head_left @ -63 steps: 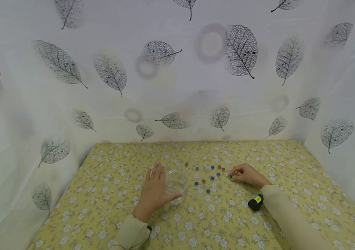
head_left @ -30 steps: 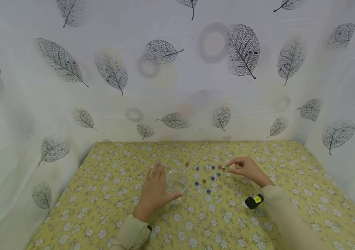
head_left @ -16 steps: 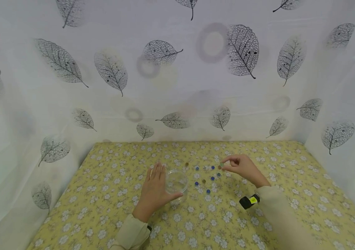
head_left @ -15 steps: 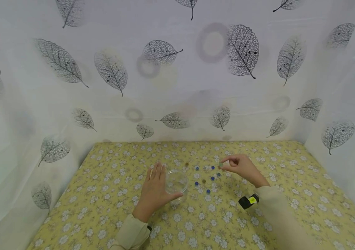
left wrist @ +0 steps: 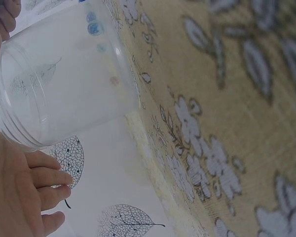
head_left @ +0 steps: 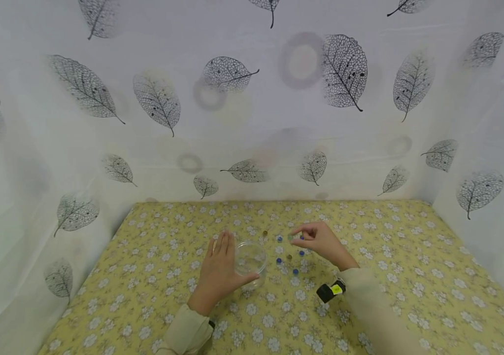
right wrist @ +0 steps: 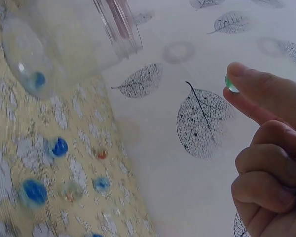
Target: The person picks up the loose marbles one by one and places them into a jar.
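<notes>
Flowered yellow cloth (head_left: 123, 296) on the table, leaf-print sheet (head_left: 260, 128) hung behind and at both sides. Clear jar (head_left: 250, 259) stands upright on the cloth, mouth up. Left hand (head_left: 219, 271) is at its left side, fingers straight, thumb spread across the near side, blocking part of the wall. Right hand (head_left: 320, 242) pinches the green marble (head_left: 290, 237) between thumb and index, other fingers curled; marble is up off the cloth, right of the jar and apart from it. Loose on the cloth nearby: several blue marbles (head_left: 295, 271), two amber marbles (head_left: 289, 257), plus a red marble (right wrist: 102, 154) showing in the right wrist view. One blue sits on the line between the held marble and the jar; another is partly covered by the right hand. Black box (head_left: 330, 292) on the right wrist. Versus two seconds ago: green marble was down at the right end of the scatter, now lifted and shifted toward the jar. The red ones are now behind the right hand from the head view. Jar and left hand unchanged.
</notes>
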Tool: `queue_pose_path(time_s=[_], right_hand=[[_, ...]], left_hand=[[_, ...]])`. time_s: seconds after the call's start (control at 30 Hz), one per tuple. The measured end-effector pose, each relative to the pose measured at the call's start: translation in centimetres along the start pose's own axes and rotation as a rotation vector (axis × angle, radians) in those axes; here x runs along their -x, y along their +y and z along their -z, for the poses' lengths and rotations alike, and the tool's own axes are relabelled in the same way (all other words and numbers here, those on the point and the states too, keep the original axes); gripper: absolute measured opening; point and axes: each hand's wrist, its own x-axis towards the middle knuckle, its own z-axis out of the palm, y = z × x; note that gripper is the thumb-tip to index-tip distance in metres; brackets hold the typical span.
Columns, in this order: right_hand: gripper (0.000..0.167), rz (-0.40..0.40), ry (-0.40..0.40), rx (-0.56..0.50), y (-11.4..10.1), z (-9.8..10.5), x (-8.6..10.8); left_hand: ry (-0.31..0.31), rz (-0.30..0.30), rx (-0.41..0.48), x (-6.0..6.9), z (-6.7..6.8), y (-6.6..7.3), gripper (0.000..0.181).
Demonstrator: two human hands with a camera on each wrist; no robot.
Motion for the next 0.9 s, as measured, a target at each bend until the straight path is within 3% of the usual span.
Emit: queue_pose_path(time_s=[0.33, 0.63, 0.9], right_hand=[[0.023, 0.029, -0.051, -0.007, -3.3, -2.3, -0.2], [0.026, -0.002, -0.087, -0.031, -2.3, -4.1, -1.4], [0.022, 0.020, -0.114, -0.022, -3.9, -4.6, -1.3]], left_hand=[[0.023, -0.014, -0.014, 0.1, 0.1, 0.0, 0.118], [0.050, -0.032, -0.007, 0.2, 0.1, 0.0, 0.117], [0.130, -0.083, -0.019, 0.3, -0.3, -0.3, 0.117]])
